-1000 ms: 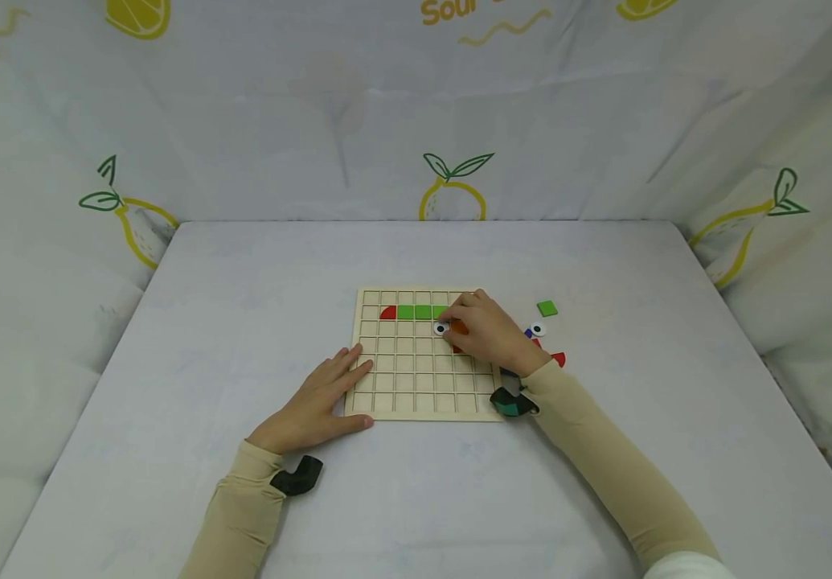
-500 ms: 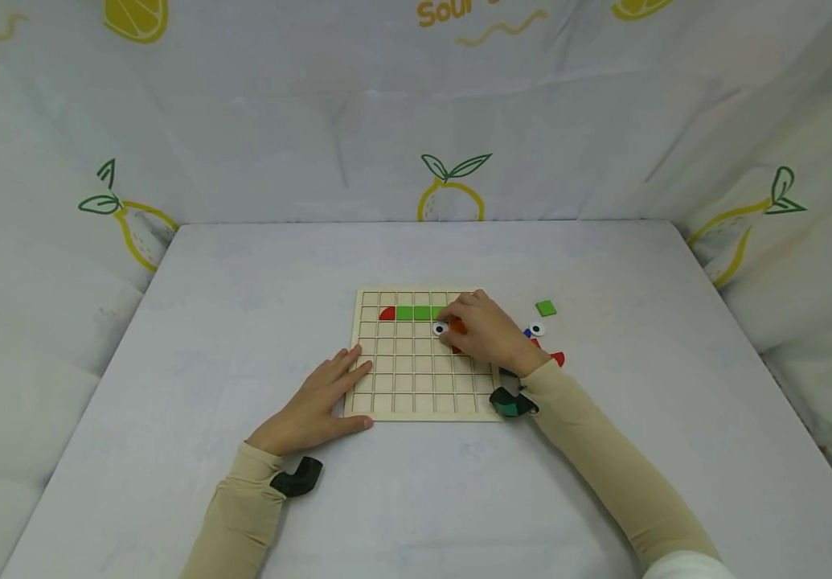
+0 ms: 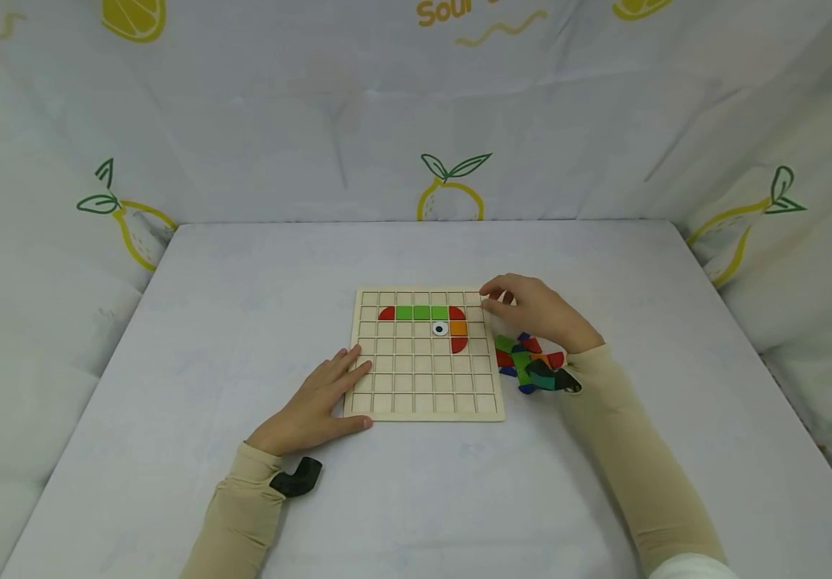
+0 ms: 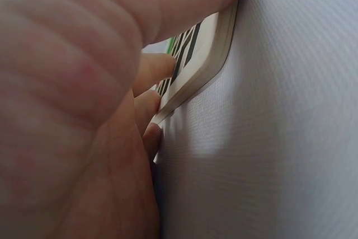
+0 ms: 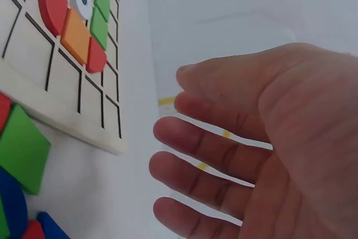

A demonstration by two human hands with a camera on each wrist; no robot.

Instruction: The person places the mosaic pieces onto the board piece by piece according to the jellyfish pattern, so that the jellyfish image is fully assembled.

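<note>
A wooden grid board lies on the table in the head view. My left hand rests on its left edge, fingers spread; the left wrist view shows the thumb at the board's corner. My right hand hovers by the upper right corner, fingers loosely bent; nothing is between them in the right wrist view. On the board, a row of green squares runs between a red rounded piece and another red one. Below sit an orange square, a third red piece and a white eye disc.
A loose pile of coloured pieces lies right of the board, partly under my right wrist. In the right wrist view a green piece shows near the board's edge. A lemon-patterned cloth hangs behind the table.
My right hand has left the eye disc and moved right and away off the board, uncovering the red and orange pieces. It now covers the loose green square and second eye disc. My left hand stays put.
</note>
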